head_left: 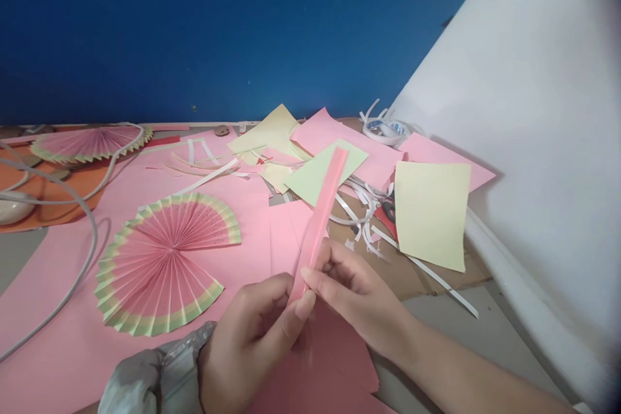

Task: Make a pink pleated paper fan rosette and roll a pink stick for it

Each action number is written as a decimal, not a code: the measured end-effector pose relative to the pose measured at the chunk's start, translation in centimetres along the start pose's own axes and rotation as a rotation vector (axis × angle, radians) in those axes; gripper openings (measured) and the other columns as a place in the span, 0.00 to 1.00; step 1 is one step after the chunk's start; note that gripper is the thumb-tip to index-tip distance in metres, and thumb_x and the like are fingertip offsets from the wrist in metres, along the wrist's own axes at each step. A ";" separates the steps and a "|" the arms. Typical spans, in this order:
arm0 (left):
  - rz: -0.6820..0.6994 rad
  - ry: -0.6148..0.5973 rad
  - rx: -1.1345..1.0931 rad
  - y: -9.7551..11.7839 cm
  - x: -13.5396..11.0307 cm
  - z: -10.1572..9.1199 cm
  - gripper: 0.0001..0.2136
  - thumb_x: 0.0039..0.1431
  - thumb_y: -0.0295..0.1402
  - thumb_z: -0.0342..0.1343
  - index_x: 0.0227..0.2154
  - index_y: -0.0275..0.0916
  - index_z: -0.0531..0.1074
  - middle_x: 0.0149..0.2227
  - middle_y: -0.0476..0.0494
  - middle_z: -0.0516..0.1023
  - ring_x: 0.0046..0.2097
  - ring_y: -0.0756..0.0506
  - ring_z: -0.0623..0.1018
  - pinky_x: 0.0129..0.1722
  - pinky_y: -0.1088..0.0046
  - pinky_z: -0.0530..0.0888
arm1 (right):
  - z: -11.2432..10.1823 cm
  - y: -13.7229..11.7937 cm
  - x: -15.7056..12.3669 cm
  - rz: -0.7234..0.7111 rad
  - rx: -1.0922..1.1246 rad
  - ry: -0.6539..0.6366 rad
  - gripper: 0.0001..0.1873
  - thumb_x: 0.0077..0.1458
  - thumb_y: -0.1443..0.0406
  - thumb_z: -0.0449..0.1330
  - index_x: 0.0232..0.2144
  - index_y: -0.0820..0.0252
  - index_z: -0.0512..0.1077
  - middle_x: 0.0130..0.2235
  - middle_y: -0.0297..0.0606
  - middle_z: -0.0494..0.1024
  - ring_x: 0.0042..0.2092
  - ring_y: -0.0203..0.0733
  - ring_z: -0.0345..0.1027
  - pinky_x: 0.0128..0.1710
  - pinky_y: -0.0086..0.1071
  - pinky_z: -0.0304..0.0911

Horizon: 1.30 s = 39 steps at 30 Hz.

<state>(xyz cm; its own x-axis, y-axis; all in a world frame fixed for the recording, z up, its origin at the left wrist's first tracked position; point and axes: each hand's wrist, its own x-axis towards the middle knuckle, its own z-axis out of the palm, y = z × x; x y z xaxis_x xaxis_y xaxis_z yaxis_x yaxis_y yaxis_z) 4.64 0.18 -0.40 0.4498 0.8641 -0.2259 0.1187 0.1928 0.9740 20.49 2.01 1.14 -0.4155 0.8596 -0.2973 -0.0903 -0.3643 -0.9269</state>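
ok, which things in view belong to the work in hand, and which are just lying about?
In hand:
folded pink paper, held by left hand and right hand
perhaps the nearer pleated fan: similar pink, but untouched

Apparently just lying about:
white cable
yellow sheet, far right
white strip below that sheet

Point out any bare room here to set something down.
Gray tabletop between the cardboard, the right forearm and the white wall, though a white strip intrudes. Also pink paper between the nearer watermelon fan and the gray cable. Crowded: beyond the folded pink strip, among loose sheets and scissors.
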 end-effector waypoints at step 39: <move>-0.024 -0.026 -0.041 0.2 0.0 0.0 0.16 0.64 0.43 0.43 0.26 0.39 0.65 0.14 0.55 0.69 0.17 0.53 0.69 0.25 0.77 0.68 | 0.5 1.2 -0.1 -0.175 -0.075 0.363 0.25 0.60 0.52 0.50 0.17 0.58 0.51 0.18 0.27 0.49 0.21 0.32 0.42 0.21 0.30 0.42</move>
<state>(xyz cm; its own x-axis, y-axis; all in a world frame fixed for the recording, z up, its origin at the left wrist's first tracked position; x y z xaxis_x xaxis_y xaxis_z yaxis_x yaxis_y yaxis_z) 4.64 0.25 -0.17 0.4702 0.8467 -0.2489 0.0936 0.2326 0.9681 19.96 1.25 0.16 -0.0517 0.9819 -0.1824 -0.0592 -0.1853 -0.9809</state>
